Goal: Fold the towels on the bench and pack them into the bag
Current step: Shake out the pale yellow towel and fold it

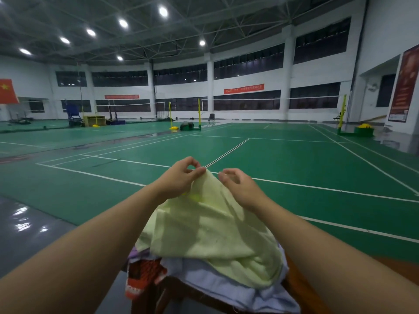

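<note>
A pale yellow-green towel [210, 230] is lifted up in front of me, its lower part draped over a pile on the wooden bench [301, 288]. My left hand [181, 175] pinches the towel's top corner between thumb and fingers. My right hand [240, 186] is just right of that corner, fingers curled at the towel's upper edge; whether it grips the cloth is unclear. Under the yellow towel lie a light lavender-white towel [238, 291] and an orange-and-white patterned cloth [142, 275]. No bag is in view.
The bench stands at the edge of a green badminton court [294, 168] with white lines. A glossy grey floor strip [34, 234] lies to the left. Net posts, a chair and yellow and green gear stand far off.
</note>
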`<state>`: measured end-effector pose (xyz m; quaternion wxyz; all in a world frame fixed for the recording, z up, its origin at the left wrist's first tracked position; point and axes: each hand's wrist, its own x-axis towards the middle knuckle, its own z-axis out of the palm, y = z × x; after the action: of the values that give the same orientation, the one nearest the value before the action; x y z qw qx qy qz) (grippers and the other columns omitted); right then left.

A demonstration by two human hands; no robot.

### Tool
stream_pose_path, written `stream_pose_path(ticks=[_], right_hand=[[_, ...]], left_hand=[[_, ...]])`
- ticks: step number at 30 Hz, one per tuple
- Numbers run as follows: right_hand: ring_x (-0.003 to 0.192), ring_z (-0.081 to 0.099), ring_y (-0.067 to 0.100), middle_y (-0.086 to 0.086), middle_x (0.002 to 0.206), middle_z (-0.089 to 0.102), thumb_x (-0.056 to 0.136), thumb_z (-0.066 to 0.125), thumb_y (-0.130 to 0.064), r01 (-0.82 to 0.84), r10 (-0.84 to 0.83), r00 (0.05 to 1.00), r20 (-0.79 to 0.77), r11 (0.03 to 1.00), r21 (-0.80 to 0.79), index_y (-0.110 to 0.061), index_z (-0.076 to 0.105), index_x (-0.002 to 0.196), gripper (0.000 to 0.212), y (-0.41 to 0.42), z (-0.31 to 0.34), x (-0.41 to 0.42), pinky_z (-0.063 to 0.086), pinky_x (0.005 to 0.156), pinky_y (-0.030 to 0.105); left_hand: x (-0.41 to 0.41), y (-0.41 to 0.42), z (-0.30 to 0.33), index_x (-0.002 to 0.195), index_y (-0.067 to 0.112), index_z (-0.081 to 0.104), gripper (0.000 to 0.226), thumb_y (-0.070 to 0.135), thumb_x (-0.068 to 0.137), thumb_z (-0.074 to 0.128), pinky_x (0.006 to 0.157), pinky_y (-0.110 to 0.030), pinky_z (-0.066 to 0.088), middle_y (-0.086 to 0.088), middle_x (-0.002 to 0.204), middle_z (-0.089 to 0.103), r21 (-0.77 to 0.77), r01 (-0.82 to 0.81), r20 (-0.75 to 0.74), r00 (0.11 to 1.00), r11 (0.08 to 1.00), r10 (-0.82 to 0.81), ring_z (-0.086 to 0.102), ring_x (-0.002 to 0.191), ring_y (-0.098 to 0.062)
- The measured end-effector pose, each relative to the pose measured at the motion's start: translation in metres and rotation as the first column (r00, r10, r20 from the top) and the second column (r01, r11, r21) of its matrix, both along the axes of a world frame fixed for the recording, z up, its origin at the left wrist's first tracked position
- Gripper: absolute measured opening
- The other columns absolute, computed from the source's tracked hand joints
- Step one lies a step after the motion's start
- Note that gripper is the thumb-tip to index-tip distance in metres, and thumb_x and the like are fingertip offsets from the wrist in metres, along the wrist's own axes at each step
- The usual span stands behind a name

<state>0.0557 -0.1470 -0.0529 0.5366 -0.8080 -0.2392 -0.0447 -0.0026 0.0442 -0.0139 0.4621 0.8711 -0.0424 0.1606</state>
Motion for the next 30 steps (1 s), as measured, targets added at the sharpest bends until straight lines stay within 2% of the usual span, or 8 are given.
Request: stream_pose_path(ticks=[3, 6, 8, 13, 17, 22, 26, 30], right_hand=[[0.102, 0.063, 0.013, -0.004, 0.125, 0.059, 0.099, 0.043, -0.063, -0.122, 0.175, 0.964, -0.202, 0.961, 0.247, -0.027, 0.048, 0.133, 0.050, 0.001, 0.014, -0.010, 0.051, 0.079, 0.028], [0.099, 0.069, 0.015, 0.000, 0.121, 0.069, 0.076, 0.039, -0.093, -0.134, 0.178, 0.938, -0.296, 0.978, 0.163, -0.028, 0.064, 0.128, 0.087, -0.008, 0.018, -0.006, 0.056, 0.087, 0.036], [0.101, 0.071, 0.018, 0.000, 0.111, 0.076, 0.064, 0.038, -0.101, -0.098, 0.134, 0.931, -0.339, 0.988, 0.123, -0.027, 0.076, 0.112, 0.096, -0.020, 0.014, -0.007, 0.054, 0.093, 0.038], [0.109, 0.071, 0.027, 0.008, 0.115, 0.075, 0.077, 0.060, -0.080, -0.120, 0.194, 0.892, -0.408, 0.972, 0.202, -0.013, 0.073, 0.120, 0.081, -0.062, 0.002, -0.014, 0.053, 0.102, 0.046], [0.102, 0.069, 0.027, 0.014, 0.115, 0.074, 0.079, 0.069, -0.062, -0.068, 0.164, 0.895, -0.415, 0.969, 0.237, -0.003, 0.072, 0.117, 0.071, -0.110, -0.006, -0.019, 0.050, 0.098, 0.041], [0.071, 0.073, 0.018, 0.011, 0.095, 0.077, 0.088, 0.064, -0.042, -0.015, 0.161, 0.911, -0.379, 0.932, 0.361, -0.007, 0.072, 0.106, 0.040, -0.167, 0.007, -0.022, 0.059, 0.061, 0.028], [0.073, 0.073, 0.022, 0.013, 0.095, 0.076, 0.090, 0.061, -0.037, -0.006, 0.155, 0.929, -0.337, 0.915, 0.403, -0.006, 0.071, 0.107, 0.037, -0.210, 0.035, -0.029, 0.061, 0.062, 0.031], [0.083, 0.070, 0.027, 0.015, 0.103, 0.073, 0.090, 0.067, -0.040, 0.095, 0.013, 0.969, -0.246, 0.901, 0.424, -0.001, 0.068, 0.116, 0.047, -0.259, 0.055, -0.032, 0.059, 0.067, 0.033]], left_hand=[[-0.006, -0.016, 0.016, 0.106, 0.013, 0.056, 0.024, 0.037, 0.100, 0.057, 0.050, -0.023, 0.048, -0.005, 0.081, 0.069, -0.001, 0.076, 0.055, 0.996, 0.997, -0.076, 0.056, 0.056, -0.014], [-0.010, -0.032, 0.031, 0.108, 0.012, 0.056, 0.026, 0.037, 0.101, 0.057, 0.049, -0.023, 0.049, -0.003, 0.077, 0.069, 0.008, 0.094, 0.118, 0.988, 0.996, -0.094, 0.057, 0.054, -0.013], [-0.010, -0.039, 0.039, 0.108, 0.013, 0.056, 0.025, 0.038, 0.101, 0.057, 0.047, -0.023, 0.048, -0.001, 0.073, 0.067, -0.047, 0.090, 0.148, 0.986, 0.995, -0.082, 0.057, 0.051, -0.011], [0.004, -0.037, 0.043, 0.106, 0.020, 0.056, 0.024, 0.043, 0.101, 0.055, 0.059, -0.030, 0.047, -0.002, 0.091, 0.065, -0.089, -0.040, 0.150, 0.987, 0.995, 0.053, 0.058, 0.072, -0.018], [0.014, -0.033, 0.028, 0.113, 0.017, 0.057, 0.030, 0.044, 0.101, 0.055, 0.066, -0.033, 0.051, -0.004, 0.104, 0.061, -0.109, -0.157, 0.108, 0.980, 0.982, 0.169, 0.058, 0.083, -0.019], [0.028, -0.056, 0.011, 0.116, 0.013, 0.059, 0.034, 0.044, 0.102, 0.054, 0.069, -0.035, 0.053, -0.010, 0.106, 0.062, -0.169, -0.119, 0.028, 0.992, 0.978, 0.125, 0.059, 0.081, -0.022], [0.039, -0.091, 0.011, 0.120, 0.017, 0.057, 0.036, 0.048, 0.103, 0.050, 0.079, -0.039, 0.053, -0.009, 0.110, 0.061, -0.164, -0.093, -0.002, 0.996, 0.982, 0.094, 0.059, 0.092, -0.025], [0.045, -0.129, 0.009, 0.118, 0.019, 0.057, 0.037, 0.051, 0.102, 0.049, 0.092, -0.045, 0.054, -0.009, 0.111, 0.063, -0.119, -0.003, -0.012, 1.000, 0.993, 0.002, 0.062, 0.100, -0.027]])
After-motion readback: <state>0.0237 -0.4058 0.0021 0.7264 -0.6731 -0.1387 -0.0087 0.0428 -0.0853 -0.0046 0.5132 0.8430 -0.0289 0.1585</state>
